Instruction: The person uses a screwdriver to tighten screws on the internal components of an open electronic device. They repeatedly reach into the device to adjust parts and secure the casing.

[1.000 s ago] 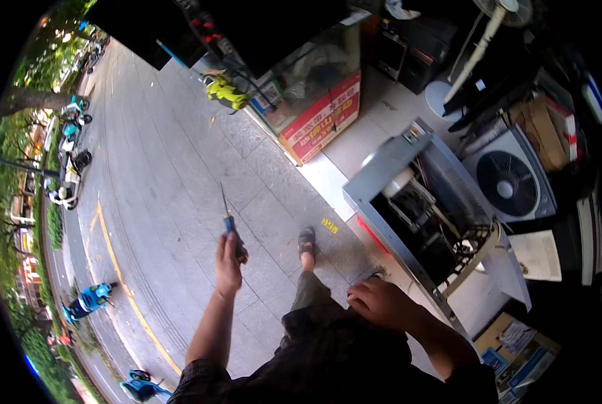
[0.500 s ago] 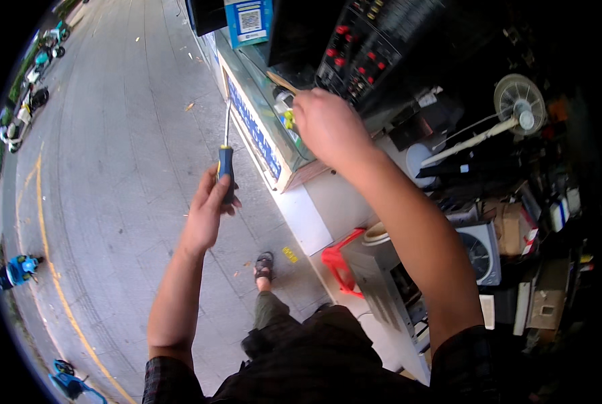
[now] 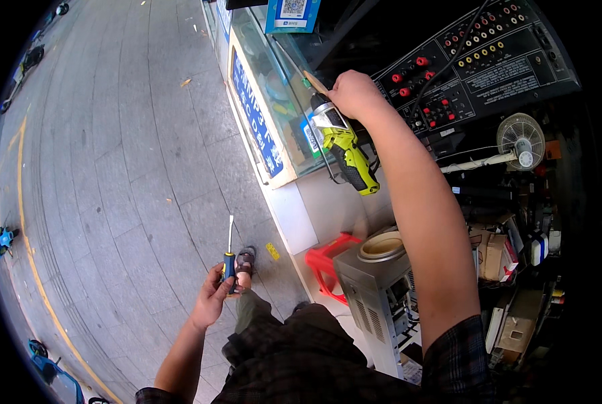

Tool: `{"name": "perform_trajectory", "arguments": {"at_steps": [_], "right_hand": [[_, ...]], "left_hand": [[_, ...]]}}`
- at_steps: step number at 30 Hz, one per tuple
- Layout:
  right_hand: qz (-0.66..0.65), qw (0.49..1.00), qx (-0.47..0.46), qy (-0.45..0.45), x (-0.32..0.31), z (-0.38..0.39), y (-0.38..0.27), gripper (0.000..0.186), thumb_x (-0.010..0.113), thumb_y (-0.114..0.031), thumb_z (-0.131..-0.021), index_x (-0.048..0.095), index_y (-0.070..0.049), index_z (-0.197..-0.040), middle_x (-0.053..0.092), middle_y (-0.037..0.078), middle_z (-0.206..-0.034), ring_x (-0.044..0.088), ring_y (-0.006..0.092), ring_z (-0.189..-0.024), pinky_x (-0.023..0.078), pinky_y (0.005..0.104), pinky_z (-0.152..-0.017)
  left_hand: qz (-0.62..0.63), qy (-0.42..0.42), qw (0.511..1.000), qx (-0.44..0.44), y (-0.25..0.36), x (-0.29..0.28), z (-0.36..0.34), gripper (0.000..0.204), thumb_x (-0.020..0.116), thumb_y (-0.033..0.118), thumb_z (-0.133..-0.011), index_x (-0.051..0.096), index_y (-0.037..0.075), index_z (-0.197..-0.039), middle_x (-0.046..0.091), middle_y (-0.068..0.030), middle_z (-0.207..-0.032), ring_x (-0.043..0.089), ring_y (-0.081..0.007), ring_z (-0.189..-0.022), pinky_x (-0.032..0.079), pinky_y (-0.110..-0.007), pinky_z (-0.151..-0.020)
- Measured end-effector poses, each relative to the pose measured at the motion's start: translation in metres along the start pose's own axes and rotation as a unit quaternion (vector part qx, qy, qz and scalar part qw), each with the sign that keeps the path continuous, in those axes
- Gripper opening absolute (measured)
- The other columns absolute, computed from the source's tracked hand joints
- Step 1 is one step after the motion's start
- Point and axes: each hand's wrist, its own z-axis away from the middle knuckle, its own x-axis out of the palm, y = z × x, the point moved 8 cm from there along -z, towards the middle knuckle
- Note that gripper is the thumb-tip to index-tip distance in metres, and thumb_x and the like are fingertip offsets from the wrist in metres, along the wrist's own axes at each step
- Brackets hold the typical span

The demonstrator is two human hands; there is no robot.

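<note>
My left hand (image 3: 213,293) is wrapped around the blue-and-yellow handle of a flat-blade screwdriver (image 3: 229,264), its metal shaft pointing away from me over the pavement. At the shop counter, my right hand (image 3: 356,94) is closed at the end of a thin wooden stick (image 3: 316,82); its fingertips are mostly hidden. Just below that hand, a lime-green and black power drill (image 3: 347,149) lies at the counter's corner, its grip toward me. The glass-topped counter (image 3: 289,145) has blue-and-white lettering on its street side.
A black audio amplifier (image 3: 476,74) with red terminals stands beyond my right forearm. A white fan (image 3: 520,143), a metal case (image 3: 365,296), a red stool (image 3: 324,262) and cardboard boxes (image 3: 495,252) crowd the right. Paved ground (image 3: 139,202) spreads left, with parked scooters (image 3: 5,239) at its edge.
My left hand has come down toward my body with the screwdriver. My right hand has shifted away from the drill, which now shows fully. The view has turned toward the shop side.
</note>
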Motion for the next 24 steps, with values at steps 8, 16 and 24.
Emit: {"name": "perform_trajectory", "arguments": {"at_steps": [8,16,24], "right_hand": [[-0.006,1.000,0.000,0.011,-0.020,0.015,-0.010,0.021,0.068,-0.011,-0.087,0.077,0.003,-0.100,0.073,0.027,-0.105,0.072,0.0415,-0.100,0.059,0.0457,-0.089],[0.030,0.977,-0.129,0.167,-0.066,0.103,-0.049,0.016,0.066,-0.004,-0.088,0.068,0.000,-0.103,0.071,0.020,-0.096,0.074,0.0345,-0.085,0.061,0.0409,-0.076],[-0.423,0.895,-0.139,0.025,-0.035,0.293,-0.037,0.019,0.071,-0.008,-0.090,0.052,-0.005,-0.094,0.064,0.011,-0.083,0.067,0.0208,-0.066,0.055,0.0361,-0.060]], "left_hand": [[-0.087,-0.015,0.993,0.082,0.076,0.015,-0.046,0.052,0.057,0.018,-0.108,0.037,0.002,-0.152,0.058,-0.0072,-0.115,0.066,-0.0186,-0.103,0.058,-0.034,-0.086],[-0.298,0.050,0.925,0.228,0.241,0.026,-0.092,0.056,0.063,0.022,-0.105,0.041,0.002,-0.153,0.062,-0.0098,-0.112,0.067,-0.0160,-0.096,0.056,-0.030,-0.079],[-0.520,0.150,0.749,0.382,0.372,0.096,-0.200,0.047,0.061,0.031,-0.105,0.058,0.002,-0.141,0.071,-0.0190,-0.107,0.067,-0.0216,-0.086,0.054,-0.035,-0.076]]}}
